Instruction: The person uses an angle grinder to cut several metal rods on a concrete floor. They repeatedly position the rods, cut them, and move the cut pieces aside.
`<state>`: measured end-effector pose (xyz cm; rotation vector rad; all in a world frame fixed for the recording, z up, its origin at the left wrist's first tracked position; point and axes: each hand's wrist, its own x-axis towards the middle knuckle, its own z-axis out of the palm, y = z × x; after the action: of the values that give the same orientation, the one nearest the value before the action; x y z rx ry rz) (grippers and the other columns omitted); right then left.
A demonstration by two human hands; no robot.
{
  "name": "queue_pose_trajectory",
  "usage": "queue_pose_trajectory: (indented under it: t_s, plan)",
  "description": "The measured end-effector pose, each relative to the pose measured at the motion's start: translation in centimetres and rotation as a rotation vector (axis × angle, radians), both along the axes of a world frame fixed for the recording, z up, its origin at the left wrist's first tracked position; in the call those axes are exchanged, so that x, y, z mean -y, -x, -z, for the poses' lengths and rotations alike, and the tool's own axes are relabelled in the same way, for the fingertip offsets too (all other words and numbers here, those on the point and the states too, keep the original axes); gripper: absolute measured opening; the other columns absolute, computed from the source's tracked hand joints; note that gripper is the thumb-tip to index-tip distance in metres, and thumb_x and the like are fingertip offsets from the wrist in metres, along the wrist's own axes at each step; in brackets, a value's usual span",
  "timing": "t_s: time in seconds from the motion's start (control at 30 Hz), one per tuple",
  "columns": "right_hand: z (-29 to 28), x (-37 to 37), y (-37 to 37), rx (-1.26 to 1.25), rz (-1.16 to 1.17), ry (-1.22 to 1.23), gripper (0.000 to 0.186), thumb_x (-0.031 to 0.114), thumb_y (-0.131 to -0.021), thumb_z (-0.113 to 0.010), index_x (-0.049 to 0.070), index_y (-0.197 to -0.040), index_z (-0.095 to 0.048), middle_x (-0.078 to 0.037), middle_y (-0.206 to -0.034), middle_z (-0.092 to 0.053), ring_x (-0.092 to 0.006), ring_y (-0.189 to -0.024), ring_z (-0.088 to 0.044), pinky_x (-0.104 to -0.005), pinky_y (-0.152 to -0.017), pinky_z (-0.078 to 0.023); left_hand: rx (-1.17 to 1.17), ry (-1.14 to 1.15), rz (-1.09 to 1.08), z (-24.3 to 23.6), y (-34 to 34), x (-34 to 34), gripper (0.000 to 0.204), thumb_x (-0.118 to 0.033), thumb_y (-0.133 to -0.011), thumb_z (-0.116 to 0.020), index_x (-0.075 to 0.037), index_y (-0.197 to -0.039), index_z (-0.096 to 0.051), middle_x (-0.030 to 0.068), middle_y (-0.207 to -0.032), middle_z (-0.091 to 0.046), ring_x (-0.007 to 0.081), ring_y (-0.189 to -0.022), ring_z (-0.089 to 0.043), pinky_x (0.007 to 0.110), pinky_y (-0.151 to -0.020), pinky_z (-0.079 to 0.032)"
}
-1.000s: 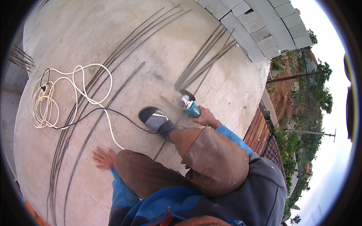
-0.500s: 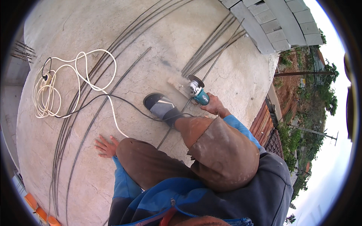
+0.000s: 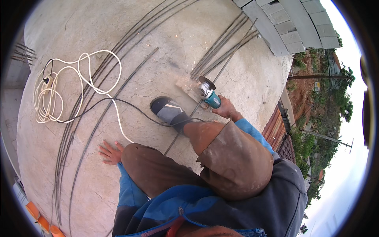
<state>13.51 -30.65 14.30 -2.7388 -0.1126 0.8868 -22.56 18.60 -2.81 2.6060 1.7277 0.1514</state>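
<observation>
My right hand [image 3: 224,107] grips a teal and silver angle grinder [image 3: 212,99], whose dark disc [image 3: 208,82] is low over a steel rod [image 3: 173,143] lying diagonally on the concrete. Small sparks and a pale haze show beside the disc; the exact contact point is hidden. My foot in a dark grey sandal and sock [image 3: 167,112] rests just left of the grinder, with a black cord [image 3: 140,111] crossing it. My left hand [image 3: 111,152] lies palm down with fingers spread on the concrete floor [image 3: 98,181], beside my bent left knee.
Long rods [image 3: 100,71] run along the left and another bundle [image 3: 221,47] lies above the grinder. A coiled white extension cord [image 3: 55,100] with a socket sits at left, orange objects [image 3: 37,215] lower left. Grey blocks [image 3: 282,23] are top right; the slab edge drops toward rusty roofing [image 3: 272,126].
The view has shifted, so the grinder, hands and floor items appear higher and further right than a second ago. Sparks now scatter near the disc; both hands keep their holds.
</observation>
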Motion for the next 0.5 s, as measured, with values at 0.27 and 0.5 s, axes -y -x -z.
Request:
queue_pose_trajectory:
  t_s: [0.27,0.5]
  plan:
    - [-0.06,-0.37,-0.35,-0.017,-0.024,0.001,0.072,0.034,-0.074,-0.087,0.0,-0.134,-0.063,-0.029,-0.121,-0.076,-0.0458,-0.117,-0.074,-0.0487,-0.103,-0.059,-0.028,0.034,-0.021,0.08,0.29,-0.39,0.08,-0.066,-0.103,-0.058,-0.038,-0.175,-0.037,0.0037,-0.187,-0.022,0.0373,-0.172,-0.013,0.079,-0.13,-0.008]
    - [-0.21,-0.51,-0.18,-0.029,0.004,0.02,0.069,0.039,-0.074,-0.086,0.004,-0.131,-0.067,-0.026,-0.121,-0.077,-0.0437,-0.117,-0.074,-0.0501,-0.103,-0.059,-0.012,0.0,-0.002,0.26,0.34,-0.27,0.079,-0.066,-0.102,-0.059,-0.038,-0.174,-0.039,0.0034,-0.186,-0.024,0.0366,-0.172,-0.015,0.078,-0.129,-0.009]
